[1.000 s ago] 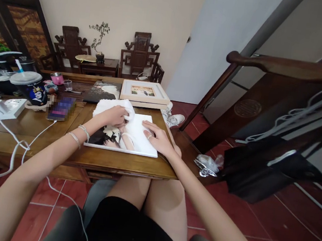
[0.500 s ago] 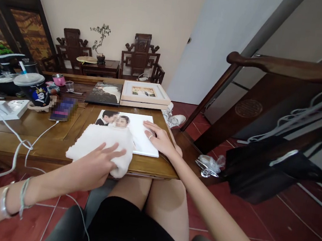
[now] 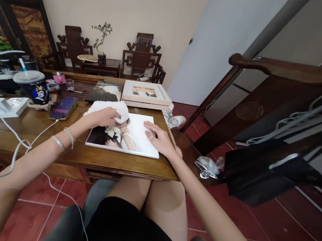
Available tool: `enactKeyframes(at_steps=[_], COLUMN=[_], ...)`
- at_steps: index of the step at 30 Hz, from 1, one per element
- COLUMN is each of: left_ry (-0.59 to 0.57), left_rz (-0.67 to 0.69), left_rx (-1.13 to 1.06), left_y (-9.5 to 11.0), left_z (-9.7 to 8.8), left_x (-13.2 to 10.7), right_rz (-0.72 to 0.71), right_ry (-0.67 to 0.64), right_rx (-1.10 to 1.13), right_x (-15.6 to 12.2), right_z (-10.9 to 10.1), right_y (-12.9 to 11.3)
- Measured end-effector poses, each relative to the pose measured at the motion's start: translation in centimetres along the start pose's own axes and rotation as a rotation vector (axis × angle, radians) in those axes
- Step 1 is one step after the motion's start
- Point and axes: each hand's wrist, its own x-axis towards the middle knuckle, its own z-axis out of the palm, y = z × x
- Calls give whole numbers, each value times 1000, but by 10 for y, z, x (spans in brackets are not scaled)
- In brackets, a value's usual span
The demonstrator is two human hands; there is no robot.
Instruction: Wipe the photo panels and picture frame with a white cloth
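A photo panel (image 3: pixel 137 141) with a picture of two people lies flat on the wooden table (image 3: pixel 131 164) before me. My left hand (image 3: pixel 106 117) grips a fluffy white cloth (image 3: pixel 100 106) and presses it over the panel's far left part, hiding that area of the picture. Flat on the panel's white right side rests my right hand (image 3: pixel 158 138), its fingers stretched out, a ring on one of them.
Behind the panel lie a dark photo board (image 3: pixel 104 91) and a pale framed picture (image 3: pixel 146 93). To the left are a phone (image 3: pixel 63 107) on a cable, a lidded cup (image 3: pixel 35 86), a power strip (image 3: pixel 11 106) and a pink cup (image 3: pixel 59 78). A wooden chair (image 3: pixel 248 108) stands at right.
My left hand has pushed the white cloth away from me, from the panel's near edge to its far left side, uncovering the lower picture. My right hand stays in place.
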Motion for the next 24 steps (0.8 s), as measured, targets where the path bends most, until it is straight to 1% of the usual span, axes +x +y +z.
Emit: enactKeyframes(at_steps=[3,6,8,10,15,18,21,24], left_ry=[-4,-6,17,22,-74,-111,-112,-122], left_rz=[-70,-88,-58,-20,17,52,88,82], left_rx=[-25,6,37,39,40,36,14,-26], left_y=[-15,-13,-3,13,63,85,93,86], left_z=[-1,1,4,7,14,18,18,12], left_x=[10,6,-5,-22,-78,-108,-121,-115], right_rz=[1,2,3,0,-5,-4,-4,-5], right_ry=[1,0,-3,-4,0,1,5,1], right_rx=[4,-9,-21,-23,-17,-28,-29,-24], right_x=[0,0,0,0,0,0,0,0], right_z=[1,1,1,1,1,1,1,1], right_y=[1,2,1,0,0,0,0,0])
